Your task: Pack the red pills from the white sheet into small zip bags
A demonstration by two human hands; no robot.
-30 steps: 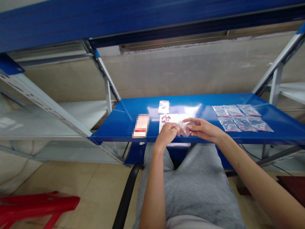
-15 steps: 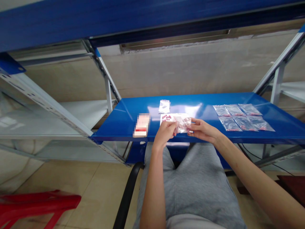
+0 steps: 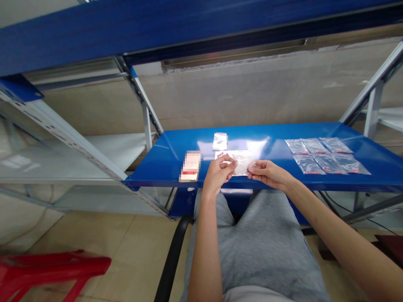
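I see my left hand (image 3: pixel 218 173) and my right hand (image 3: pixel 267 173) both raised just over the front edge of the blue desk (image 3: pixel 315 178). Between them I hold a small clear bag (image 3: pixel 244 163), stretched flat. The left fingers (image 3: pixel 229 162) are pinched closed on its left edge, and the right fingers (image 3: pixel 252 168) are pinched closed on its right edge. Some small pink pieces (image 3: pixel 223 155) lie on the desk just behind the left fingers; I think they rest on a white sheet, but the bag covers most of it.

Further back lies another small bag (image 3: pixel 219 141). To the left, near the left hand, there is a blurred card (image 3: pixel 190 166) with a red stripe; its writing cannot be read. Well apart on the right, six filled bags (image 3: pixel 325 156) lie in two rows. I can read no label on any bag.
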